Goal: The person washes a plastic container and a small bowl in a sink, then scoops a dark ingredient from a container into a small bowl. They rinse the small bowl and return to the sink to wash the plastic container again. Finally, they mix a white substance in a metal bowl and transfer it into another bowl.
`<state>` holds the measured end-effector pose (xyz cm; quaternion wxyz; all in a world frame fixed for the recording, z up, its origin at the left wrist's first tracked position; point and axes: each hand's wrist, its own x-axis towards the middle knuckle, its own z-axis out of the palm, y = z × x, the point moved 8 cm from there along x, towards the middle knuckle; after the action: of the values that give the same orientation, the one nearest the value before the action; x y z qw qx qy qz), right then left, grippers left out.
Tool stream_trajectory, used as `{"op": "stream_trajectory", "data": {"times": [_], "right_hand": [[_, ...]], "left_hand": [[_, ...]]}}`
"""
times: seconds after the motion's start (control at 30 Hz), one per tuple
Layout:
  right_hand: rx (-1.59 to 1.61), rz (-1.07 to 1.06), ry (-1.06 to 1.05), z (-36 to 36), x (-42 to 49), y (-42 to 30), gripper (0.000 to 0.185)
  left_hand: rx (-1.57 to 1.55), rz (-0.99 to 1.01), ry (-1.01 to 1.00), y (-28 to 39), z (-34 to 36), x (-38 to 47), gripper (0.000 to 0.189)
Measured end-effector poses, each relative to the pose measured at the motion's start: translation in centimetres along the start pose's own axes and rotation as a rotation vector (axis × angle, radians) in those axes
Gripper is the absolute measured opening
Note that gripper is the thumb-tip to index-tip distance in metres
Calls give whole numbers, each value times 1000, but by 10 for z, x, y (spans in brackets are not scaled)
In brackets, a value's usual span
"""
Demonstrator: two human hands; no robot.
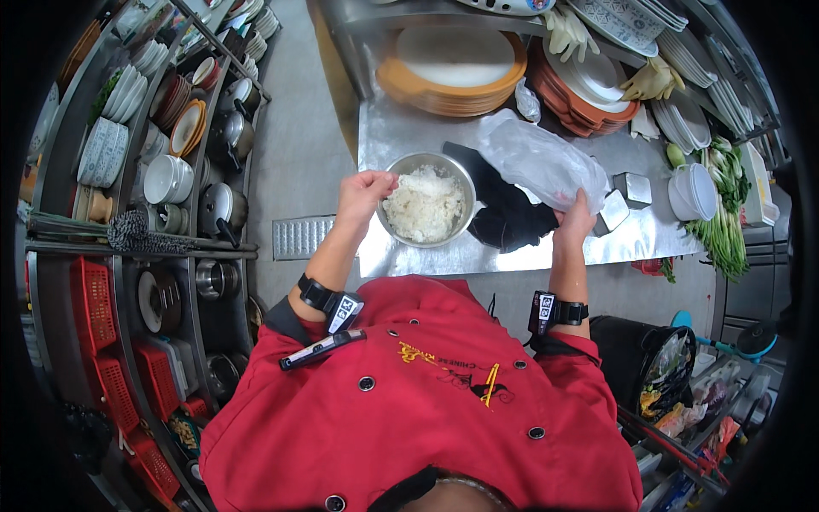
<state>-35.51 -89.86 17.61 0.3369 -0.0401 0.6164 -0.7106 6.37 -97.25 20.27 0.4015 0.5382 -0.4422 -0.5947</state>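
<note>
My left hand is at the left rim of a round metal bowl, its fingertips drawn together. Whether they grip the rim or pinch something small cannot be seen. White cooked rice, loosely heaped, fills much of the bowl. My right hand is closed on the near edge of a translucent plastic bag. This bag lies crumpled and partly covers a black cloth. The cloth touches the bowl's right side. Both things rest on a stainless steel table.
Stacked orange-rimmed plates and brown-rimmed plates stand at the back. Two metal tins, a white bucket and leafy greens are to the right. A crockery rack lines the left; a lined bin stands near my right elbow.
</note>
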Motion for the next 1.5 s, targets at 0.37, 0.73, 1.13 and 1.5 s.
{"op": "stream_trajectory", "data": {"times": [0.37, 0.73, 1.13, 1.5], "right_hand": [[-502, 351, -268, -34, 19, 120, 51], [-432, 390, -520, 3, -53, 140, 28], [-573, 112, -759, 49, -87, 170, 30], [-950, -112, -882, 78, -98, 138, 52]], "left_hand": [[320, -37, 78, -53, 5, 3, 28], [813, 203, 50, -68, 17, 20, 41], [1187, -137, -166, -80, 50, 60, 72], [1306, -45, -422, -74, 72, 75, 84]]}}
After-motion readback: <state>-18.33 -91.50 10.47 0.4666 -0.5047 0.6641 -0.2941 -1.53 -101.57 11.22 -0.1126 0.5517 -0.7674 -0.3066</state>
